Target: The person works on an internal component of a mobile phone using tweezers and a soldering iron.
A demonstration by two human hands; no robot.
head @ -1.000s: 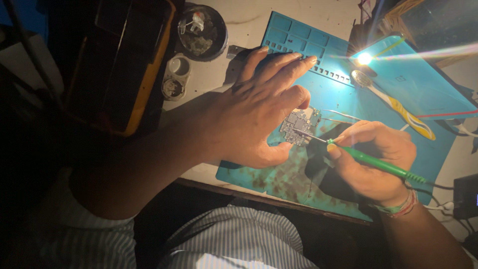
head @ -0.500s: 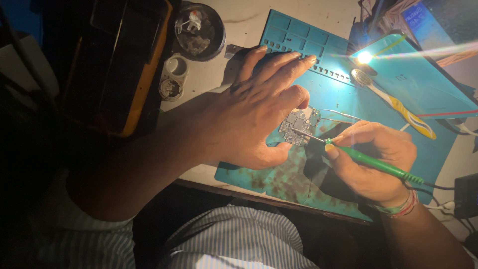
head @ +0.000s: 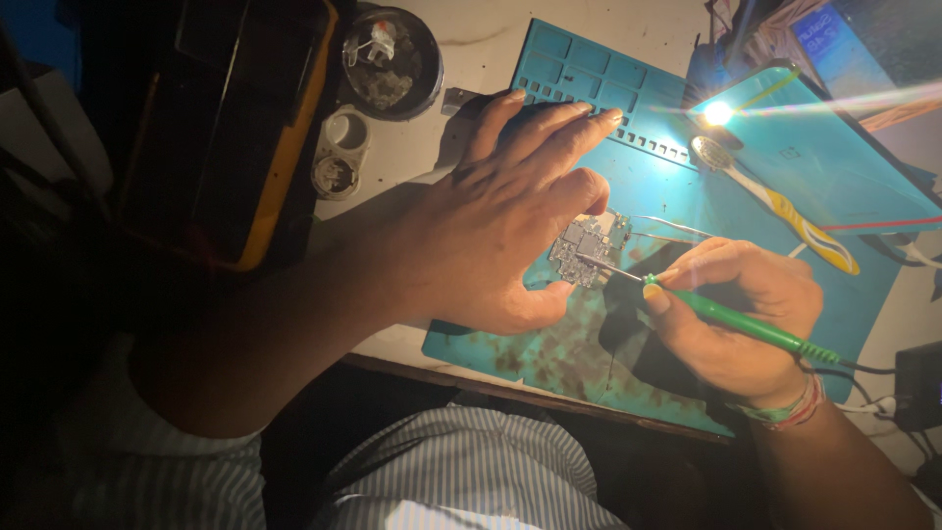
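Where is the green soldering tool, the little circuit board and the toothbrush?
green soldering iron (head: 746, 322), head view, middle of its green handle.
circuit board (head: 587, 245), head view, its metal-shielded centre.
toothbrush (head: 785, 208), head view, its yellow and white handle.

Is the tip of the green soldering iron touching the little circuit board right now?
Touching. In the head view the metal tip of the green soldering iron, held in the right hand, lies on the circuit board with no gap showing.
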